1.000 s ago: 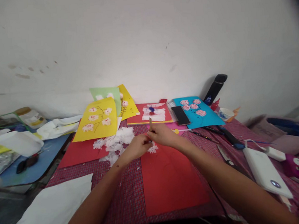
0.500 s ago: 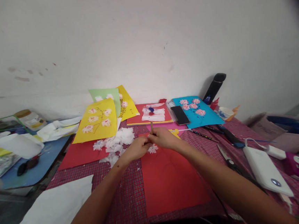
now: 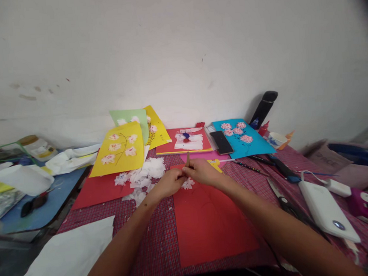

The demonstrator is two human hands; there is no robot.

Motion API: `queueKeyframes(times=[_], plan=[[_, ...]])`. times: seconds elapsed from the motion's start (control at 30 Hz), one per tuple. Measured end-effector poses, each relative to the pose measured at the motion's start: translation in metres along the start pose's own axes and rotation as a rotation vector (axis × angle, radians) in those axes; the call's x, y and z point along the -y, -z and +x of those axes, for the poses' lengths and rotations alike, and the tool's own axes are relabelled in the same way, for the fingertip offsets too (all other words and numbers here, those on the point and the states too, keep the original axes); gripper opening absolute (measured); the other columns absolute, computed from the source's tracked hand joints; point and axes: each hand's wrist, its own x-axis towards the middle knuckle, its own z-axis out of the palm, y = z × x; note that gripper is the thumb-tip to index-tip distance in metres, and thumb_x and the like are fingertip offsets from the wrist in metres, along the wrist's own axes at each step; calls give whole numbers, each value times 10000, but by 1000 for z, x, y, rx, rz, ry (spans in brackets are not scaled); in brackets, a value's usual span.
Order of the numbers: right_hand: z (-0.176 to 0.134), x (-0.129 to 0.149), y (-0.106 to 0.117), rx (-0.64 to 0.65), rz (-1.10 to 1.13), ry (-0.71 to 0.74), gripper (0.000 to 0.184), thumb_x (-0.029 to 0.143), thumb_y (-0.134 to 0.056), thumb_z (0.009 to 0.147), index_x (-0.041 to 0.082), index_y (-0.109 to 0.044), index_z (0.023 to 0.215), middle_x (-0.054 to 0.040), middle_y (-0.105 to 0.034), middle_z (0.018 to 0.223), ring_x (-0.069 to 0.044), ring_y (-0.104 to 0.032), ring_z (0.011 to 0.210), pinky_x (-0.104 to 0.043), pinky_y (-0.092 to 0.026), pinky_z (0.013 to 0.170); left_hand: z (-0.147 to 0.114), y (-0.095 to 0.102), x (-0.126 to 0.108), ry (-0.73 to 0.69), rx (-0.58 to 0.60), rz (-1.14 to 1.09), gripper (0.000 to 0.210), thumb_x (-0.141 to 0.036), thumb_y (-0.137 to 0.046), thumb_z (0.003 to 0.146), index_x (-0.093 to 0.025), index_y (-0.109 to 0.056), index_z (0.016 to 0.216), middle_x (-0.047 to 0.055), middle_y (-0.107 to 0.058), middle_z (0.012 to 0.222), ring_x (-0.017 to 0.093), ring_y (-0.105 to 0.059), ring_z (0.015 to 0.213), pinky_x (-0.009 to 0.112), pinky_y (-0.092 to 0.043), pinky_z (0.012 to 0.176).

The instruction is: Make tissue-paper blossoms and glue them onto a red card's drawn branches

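A sheet of red paper (image 3: 211,226) lies in front of me, with faint dark lines drawn on it and a white paper flower (image 3: 188,183) near its top edge. Just above that flower my left hand (image 3: 171,182) and my right hand (image 3: 203,171) meet, fingertips touching. A short, flat brownish stick (image 3: 188,157) points up out of my right hand's closed fingers. My left hand is pinched, but what lies in its fingers is hidden. Left of my hands sits a pile of crumpled white tissue pieces (image 3: 148,172).
Yellow paper with flowers (image 3: 117,150) leans at the back left. A red sheet with paint-stained tissue (image 3: 189,142), a phone (image 3: 222,142) and blue flower paper (image 3: 252,142) lie behind. Scissors (image 3: 284,201) and a white power bank (image 3: 328,211) are right. White paper (image 3: 62,260) lies front left.
The stick's upper end has tipped slightly to the right. Both hands stay in nearly the same place over the paper flower.
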Motion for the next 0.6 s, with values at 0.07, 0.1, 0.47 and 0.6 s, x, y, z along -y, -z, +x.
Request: queueKeyframes(times=[0.07,0.1,0.47,0.6], plan=[[-1,0,0,4,1,-6,223,240,-526,886,159,-661,728,-9,-642,660,-114,-518,591,-229,-275,521,0,1,-2,4,4,5,257,-288,-485,885,-149,-596,699,1,-585,662,123,-491,607,239,-310,568],[-2,0,0,6,1,-7,222,242,-529,888,159,-666,733,-11,-649,666,-115,-522,593,-228,-277,524,0,1,-2,5,5,6,257,-285,-485,883,-150,-591,692,-1,-578,654,123,-489,604,239,-306,565],[-9,0,2,40,-3,11,201,290,-562,889,162,-682,789,-6,-658,671,-117,-540,598,-222,-272,525,-5,8,-11,19,-11,-10,220,-224,-436,861,-165,-622,759,-5,-590,676,140,-506,618,239,-336,563],[-12,-1,1,43,-8,16,206,274,-544,877,159,-669,760,1,-639,643,-111,-521,577,-221,-268,512,-9,12,-9,7,-53,3,274,-115,-435,782,-168,-671,911,25,-683,850,165,-599,757,247,-419,660]])
